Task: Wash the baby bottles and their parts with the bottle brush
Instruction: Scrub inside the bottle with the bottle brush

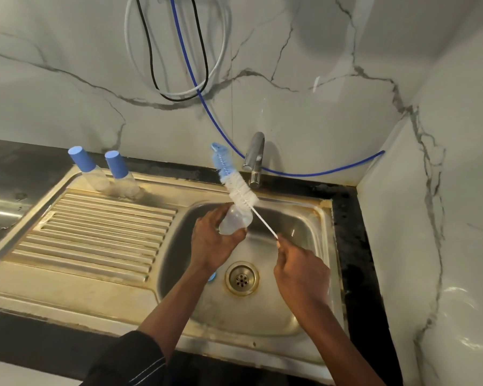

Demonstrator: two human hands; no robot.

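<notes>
Over the steel sink basin [304, 227], my left hand [209, 240] grips a clear uncapped baby bottle [234, 220], its mouth tilted up and away. My right hand [299, 266] pinches the thin white handle of the bottle brush [236, 185]. The brush's white and blue bristles stick up past the bottle's mouth, outside the bottle. Two more bottles with blue caps [81, 160] [116, 164] stand at the back of the draining board. A small blue part [212, 276] lies in the basin, mostly hidden behind my left wrist.
A chrome tap [255, 157] stands behind the basin with no water running. The ribbed draining board [95, 232] lies to the left. The drain [241, 278] is in the basin's middle. Blue, black and white hoses hang on the marble wall. A side wall closes the right.
</notes>
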